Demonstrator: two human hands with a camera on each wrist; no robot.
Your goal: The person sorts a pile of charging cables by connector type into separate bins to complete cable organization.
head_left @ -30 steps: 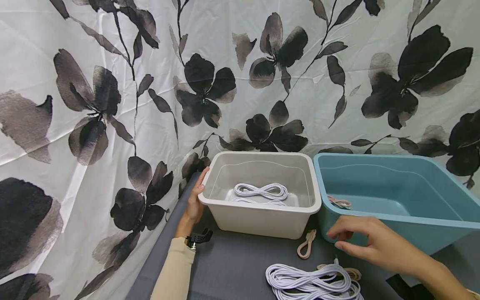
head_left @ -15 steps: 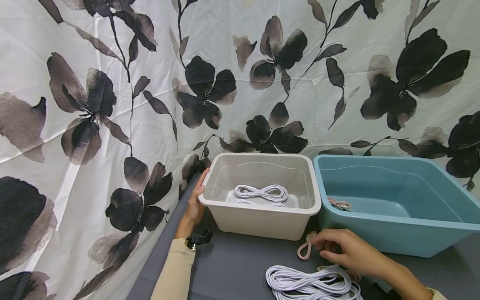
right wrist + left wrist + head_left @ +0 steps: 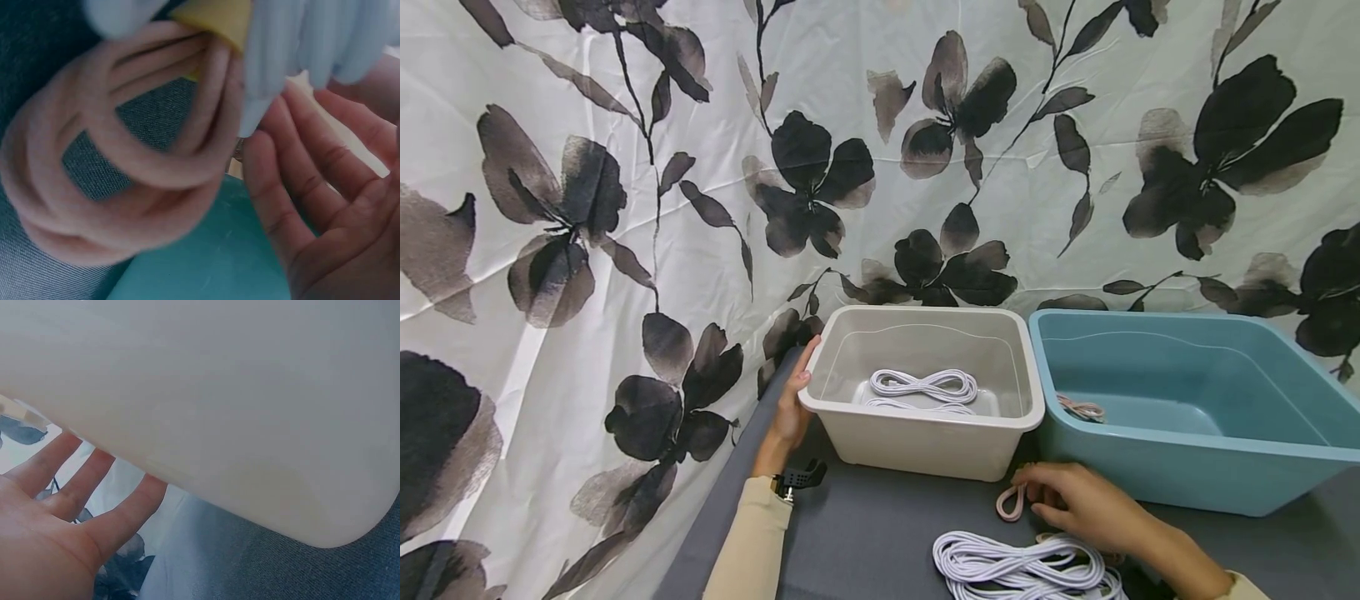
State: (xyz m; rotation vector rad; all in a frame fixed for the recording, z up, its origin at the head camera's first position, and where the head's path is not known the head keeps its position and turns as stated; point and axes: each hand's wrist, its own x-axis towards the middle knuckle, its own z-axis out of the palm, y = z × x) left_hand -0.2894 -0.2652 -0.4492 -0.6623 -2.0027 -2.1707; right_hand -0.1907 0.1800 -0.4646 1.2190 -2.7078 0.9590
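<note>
My left hand (image 3: 790,412) rests against the left side of the cream bin (image 3: 917,446), its straight fingers at the wall and rim. In the left wrist view the bin's wall hides those fingertips (image 3: 155,484). My right hand (image 3: 1078,500) reaches low in front of the bins, fingertips over the upper end of a small looped pink cable (image 3: 1011,510). Its thumb stands apart from the fingers. In the right wrist view the fingers (image 3: 269,181) are only slightly bent, and bundled cables cover part of the hand. White coiled cables (image 3: 925,384) lie inside the cream bin.
A blue bin (image 3: 1187,467) stands right beside the cream one, with a pinkish cable (image 3: 1081,408) in its left corner. White cable bundles (image 3: 1022,567) lie on the grey cloth (image 3: 865,533) in front. Another pink coil (image 3: 119,206) has a yellow tie (image 3: 219,19).
My right hand has moved left and down from the blue bin's front to the small pink cable, covering its upper end. The left hand stays at the cream bin.
</note>
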